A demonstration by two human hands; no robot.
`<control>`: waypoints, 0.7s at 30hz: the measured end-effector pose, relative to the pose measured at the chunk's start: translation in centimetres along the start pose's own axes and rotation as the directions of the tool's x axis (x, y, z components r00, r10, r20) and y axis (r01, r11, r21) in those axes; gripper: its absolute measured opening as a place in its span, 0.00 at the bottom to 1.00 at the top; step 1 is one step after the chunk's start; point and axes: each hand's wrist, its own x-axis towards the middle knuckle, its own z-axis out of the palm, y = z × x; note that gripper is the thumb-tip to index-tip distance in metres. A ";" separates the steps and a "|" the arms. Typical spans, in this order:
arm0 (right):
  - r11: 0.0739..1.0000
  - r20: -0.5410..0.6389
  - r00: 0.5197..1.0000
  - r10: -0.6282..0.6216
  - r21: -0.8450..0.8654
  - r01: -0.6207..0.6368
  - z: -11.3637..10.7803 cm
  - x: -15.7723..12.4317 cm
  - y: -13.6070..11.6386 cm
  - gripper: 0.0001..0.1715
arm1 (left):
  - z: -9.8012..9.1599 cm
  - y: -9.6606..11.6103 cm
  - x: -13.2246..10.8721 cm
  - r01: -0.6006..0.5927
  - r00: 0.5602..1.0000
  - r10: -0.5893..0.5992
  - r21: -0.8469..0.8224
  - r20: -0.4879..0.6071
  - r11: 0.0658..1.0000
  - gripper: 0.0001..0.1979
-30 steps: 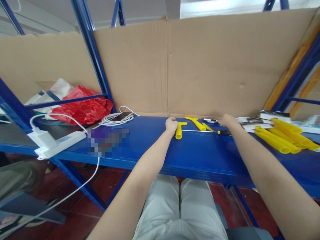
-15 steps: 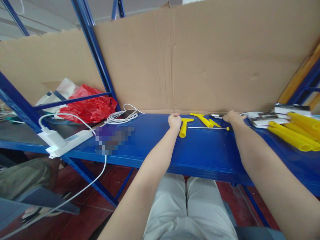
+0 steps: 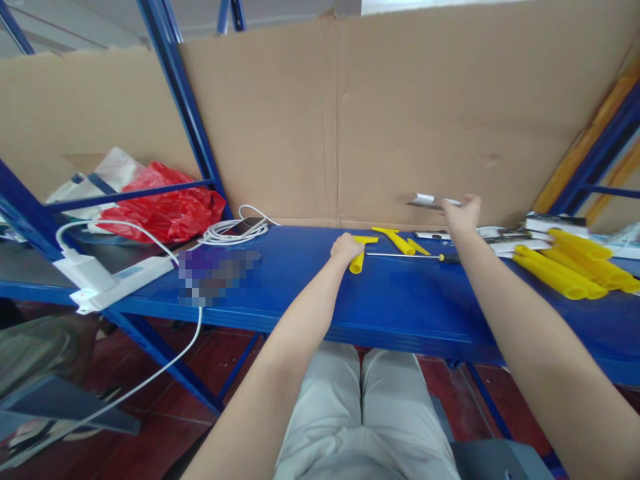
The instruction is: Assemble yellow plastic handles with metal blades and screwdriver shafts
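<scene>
My left hand (image 3: 347, 248) is closed at the left end of a yellow T-shaped plastic handle (image 3: 357, 265), which rests on the blue shelf (image 3: 300, 280). Its fingertips are partly hidden. My right hand (image 3: 463, 212), raised above the shelf, grips a thin flat strip (image 3: 425, 199), white and dark and blurred by motion. Between the hands lie a second yellow T-shaped handle (image 3: 397, 241), a small yellow wedge-like piece (image 3: 419, 247) and a screwdriver (image 3: 400, 255) with a long metal shaft. Another flat strip (image 3: 431, 235) lies below the raised one.
Several yellow tubes (image 3: 560, 273) and white-and-black packets (image 3: 555, 223) are piled at the right. A cardboard sheet (image 3: 270, 133) stands along the back. To the left are a coiled white cable (image 3: 235, 231), a phone (image 3: 244, 227), a power strip (image 3: 125, 280) and a red bag (image 3: 167, 207).
My right hand has lifted from the shelf with a flat strip in it. My left hand has shifted slightly onto the T-shaped handle's end. The view has turned slightly right.
</scene>
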 end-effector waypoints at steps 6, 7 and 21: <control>0.718 0.058 0.961 0.271 0.653 -0.241 -1.0 -2.8 -0.8 0.26 | 0.6 -0.4 0.1 -0.078 0.994 0.071 0.090 0.080 0.993 0.20; 0.664 0.094 0.949 0.302 0.694 -0.280 -1.3 -3.2 -1.1 0.23 | 0.7 -0.5 0.3 -0.080 0.993 0.071 0.097 0.091 0.992 0.19; 0.652 0.569 0.821 0.051 0.603 -0.459 -1.4 -6.1 -2.5 0.12 | 0.7 0.3 0.9 0.197 0.980 -0.155 -0.663 0.123 0.722 0.03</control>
